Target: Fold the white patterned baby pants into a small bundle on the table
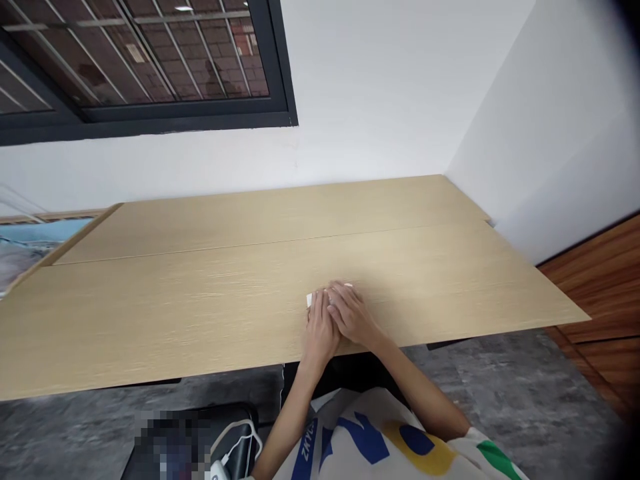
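My left hand [321, 328] and my right hand [351, 312] are side by side near the front edge of the wooden table [200, 300]. Their fingers lie over a small white sheet [309, 301], which looks like paper. One corner of the sheet shows left of my left fingers, and a thin white edge shows beyond my right fingertips. My right fingers bend in against the left ones. Both hands touch the sheet, but most of it and the undersides of my fingers are hidden.
A white wall [375, 100] and a dark-framed window [190, 119] stand behind the table. Wooden cabinet doors [600, 280] are at the right. Below the front edge, at left, sits a black case or seat [235, 417] with a white cable [235, 427] on it.
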Available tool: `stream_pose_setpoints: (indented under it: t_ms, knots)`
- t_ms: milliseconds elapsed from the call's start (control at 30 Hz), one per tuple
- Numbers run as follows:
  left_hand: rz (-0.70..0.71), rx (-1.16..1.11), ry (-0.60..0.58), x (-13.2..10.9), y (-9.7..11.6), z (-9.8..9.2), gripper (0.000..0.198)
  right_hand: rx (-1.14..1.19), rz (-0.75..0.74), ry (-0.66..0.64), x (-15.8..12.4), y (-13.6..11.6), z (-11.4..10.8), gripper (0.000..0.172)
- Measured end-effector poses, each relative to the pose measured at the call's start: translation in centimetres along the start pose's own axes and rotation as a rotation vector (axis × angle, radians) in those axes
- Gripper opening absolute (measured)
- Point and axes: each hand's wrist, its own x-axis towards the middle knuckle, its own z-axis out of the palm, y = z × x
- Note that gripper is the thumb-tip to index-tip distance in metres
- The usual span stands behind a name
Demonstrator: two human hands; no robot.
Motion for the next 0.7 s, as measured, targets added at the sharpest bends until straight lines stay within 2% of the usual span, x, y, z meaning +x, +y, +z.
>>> stream_pose_setpoints:
  t_ms: [67, 167, 400, 700]
  knots:
    - [0.004, 0.007, -0.067, 0.0, 0.1, 0.7, 0.069, -0.029, -0.062, -0.085, 0.1, -0.2, -0.1, 0.056]
    - [-0.02, 0.035, -0.108, -0.1, -0.1, 1.2, 0.072, -0.081, -0.051, -0.141, -0.2, 0.4, 0.2, 0.058]
    - [-0.046, 0.049, -0.06, -0.8, -1.1, 0.4, 0.075, -0.112, -0.002, -0.154, -1.6, 2.6, 0.2, 0.064]
    - [-0.072, 0.088, -0.095, -1.1, -1.2, -0.5, 0.091, -0.124, 0.007, -0.203, -2.7, 3.7, -0.3, 0.064]
